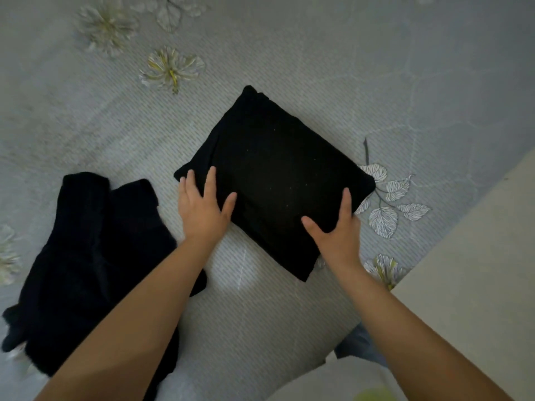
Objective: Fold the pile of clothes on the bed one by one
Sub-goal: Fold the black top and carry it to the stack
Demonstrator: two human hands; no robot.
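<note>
Two bare forearms reaching forward from the bottom edge, both hands laid on one folded black knit garment point(275, 175), a flat rectangle turned cornerwise on the pale grey bedsheet point(289, 314) printed with white flowers and leaves.

Left hand point(202, 209): on the folded garment's near-left corner, palm down, fingers straight and spread fairly wide, fingertips resting flat on the fabric, thumb angled out toward the garment's middle. No curl, nothing pinched. Wrist straight, forearm running back down-left.

Right hand point(335, 227): at the folded garment's near-right edge, thumb spread wide and lying on top of the cloth, index finger stretched straight along the right edge. Remaining fingers hidden behind the hand at the edge; cannot tell whether tucked under the cloth or lying beside it. Forearm running back down-right.

Left of the folded garment, apart from it and partly under the left forearm: crumpled dark fuzzy clothing point(86, 256), unfolded, sprawled on the sheet.

Right of the folded garment, past the sheet's edge: plain beige surface point(477, 256). Below the garment's near corner, near the right forearm, a scrap of blue denim-like fabric point(356, 345).
</note>
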